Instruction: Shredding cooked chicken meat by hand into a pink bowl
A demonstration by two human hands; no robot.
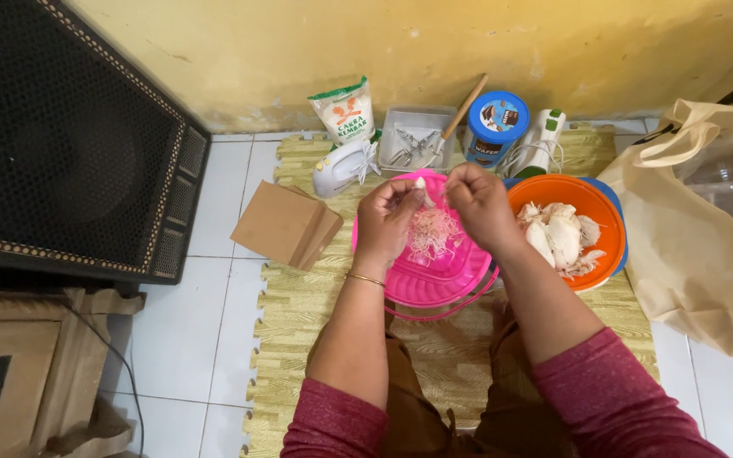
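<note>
We see the left hand [386,216] and the right hand [478,203] raised close together over a pink bowl [439,276], both pinching a small piece of pale cooked chicken [422,193] between the fingertips. The pink bowl holds a heap of fine shredded meat [433,233]. Just to its right, an orange bowl [600,216] holds larger whole pieces of chicken [560,237]. Both bowls sit on a straw-coloured foam mat [299,305] on the tiled floor. Along the wall behind them we find a bag of flour [345,110], a white hand mixer [341,167], a clear tray [400,127] with metal beaters, a blue tub [495,125] and a brown box [286,225].
</note>
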